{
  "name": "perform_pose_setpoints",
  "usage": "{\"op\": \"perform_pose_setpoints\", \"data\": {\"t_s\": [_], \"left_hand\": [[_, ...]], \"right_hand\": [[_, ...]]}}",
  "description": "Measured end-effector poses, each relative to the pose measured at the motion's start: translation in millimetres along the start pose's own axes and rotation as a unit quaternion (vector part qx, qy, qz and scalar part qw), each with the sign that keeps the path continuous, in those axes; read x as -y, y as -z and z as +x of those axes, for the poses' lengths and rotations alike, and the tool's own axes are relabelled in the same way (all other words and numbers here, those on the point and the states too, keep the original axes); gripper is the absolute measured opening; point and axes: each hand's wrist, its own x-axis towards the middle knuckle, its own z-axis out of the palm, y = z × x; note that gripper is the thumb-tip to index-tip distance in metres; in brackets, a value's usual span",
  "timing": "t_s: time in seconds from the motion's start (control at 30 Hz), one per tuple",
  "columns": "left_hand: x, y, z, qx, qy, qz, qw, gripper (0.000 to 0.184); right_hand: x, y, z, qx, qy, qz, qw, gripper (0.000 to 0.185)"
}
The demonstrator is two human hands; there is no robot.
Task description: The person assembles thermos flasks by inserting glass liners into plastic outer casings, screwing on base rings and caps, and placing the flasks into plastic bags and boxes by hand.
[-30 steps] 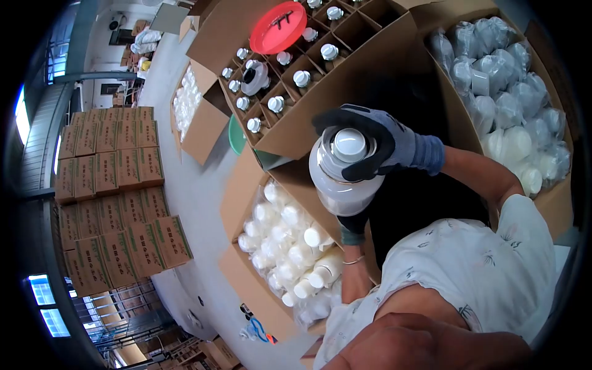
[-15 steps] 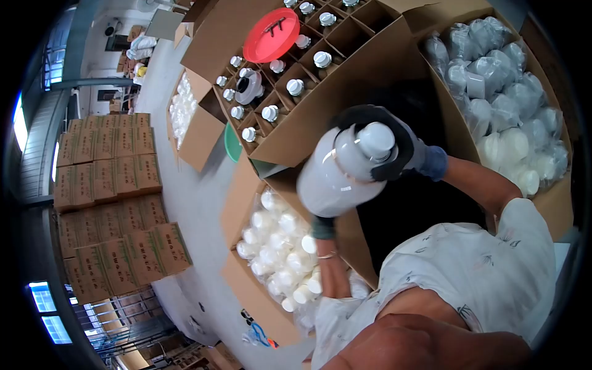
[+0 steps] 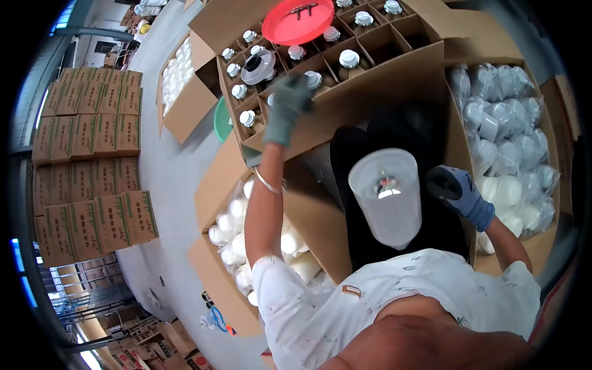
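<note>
My left hand, in a grey-green glove, reaches over the divided carton, close to a silvery-white bottle cap. Motion smears its fingers, so any hold is hidden. My right hand, in a blue glove with dark fingers, hovers beside my lap. Its fingers are curled, and whatever may be inside cannot be made out. Between my legs stands a translucent white plastic vessel, wide round end up, with a shiny spot in that end. Several capped bottles sit in the carton's compartments.
A red dish with small dark rods and a clear round piece with a black centre lie on the carton. Bagged white containers fill boxes at right and lower left. Printed cartons are stacked beyond the floor.
Both hands were near a large white capped bottle above my lap. Now they are apart: my left over the carton, my right by my side. The translucent vessel now shows between my legs.
</note>
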Motion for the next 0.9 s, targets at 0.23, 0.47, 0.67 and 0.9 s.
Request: {"op": "perform_pose_setpoints", "data": {"t_s": [0.23, 0.47, 0.67, 0.9], "left_hand": [[233.6, 85.6, 185.0, -0.308, 0.226, -0.021, 0.924, 0.048], [253.5, 79.7, 180.0, -0.307, 0.179, 0.058, 0.933, 0.039], [59.1, 26.7, 50.2, -0.428, -0.074, 0.082, 0.897, 0.037], [-49.6, -59.1, -82.4, -0.277, -0.191, -0.147, 0.93, 0.045]], "right_hand": [[-9.4, 6.1, 67.2, -0.118, 0.046, 0.06, 0.99, 0.024], [-2.2, -15.2, 156.4, -0.107, 0.197, 0.006, 0.975, 0.04], [93.5, -8.9, 195.2, -0.2, 0.379, -0.259, 0.866, 0.061], [78.8, -1.7, 197.8, -0.144, 0.472, -0.29, 0.82, 0.07]]}}
